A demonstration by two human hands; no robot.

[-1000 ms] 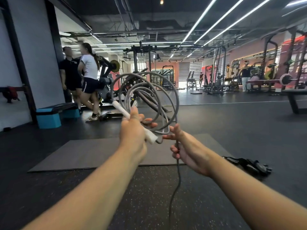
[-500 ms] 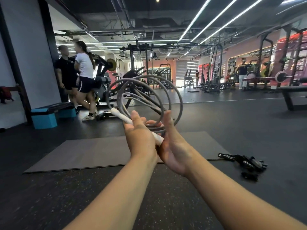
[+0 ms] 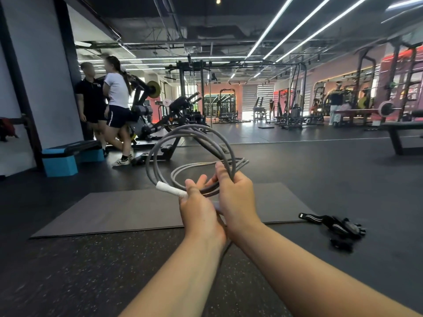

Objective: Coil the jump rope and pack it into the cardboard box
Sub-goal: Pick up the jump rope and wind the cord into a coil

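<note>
A grey jump rope (image 3: 158, 147) is wound into several loops held up in front of me. Its white handle (image 3: 170, 189) sticks out to the left of my left hand (image 3: 199, 213), which grips it. My right hand (image 3: 235, 197) is closed around the bundle of loops just to the right, touching my left hand. A loose strand of rope (image 3: 223, 252) hangs down between my forearms. No cardboard box is in view.
A dark exercise mat (image 3: 128, 209) lies on the black rubber floor below my hands. Black gloves and straps (image 3: 336, 226) lie on the floor at the right. A blue step platform (image 3: 61, 161) and two people (image 3: 107, 104) stand at the left; gym machines fill the background.
My right hand came in from the right and closed on the loops beside my left hand. The coil tilted flatter and dropped lower. The hanging strand got shorter.
</note>
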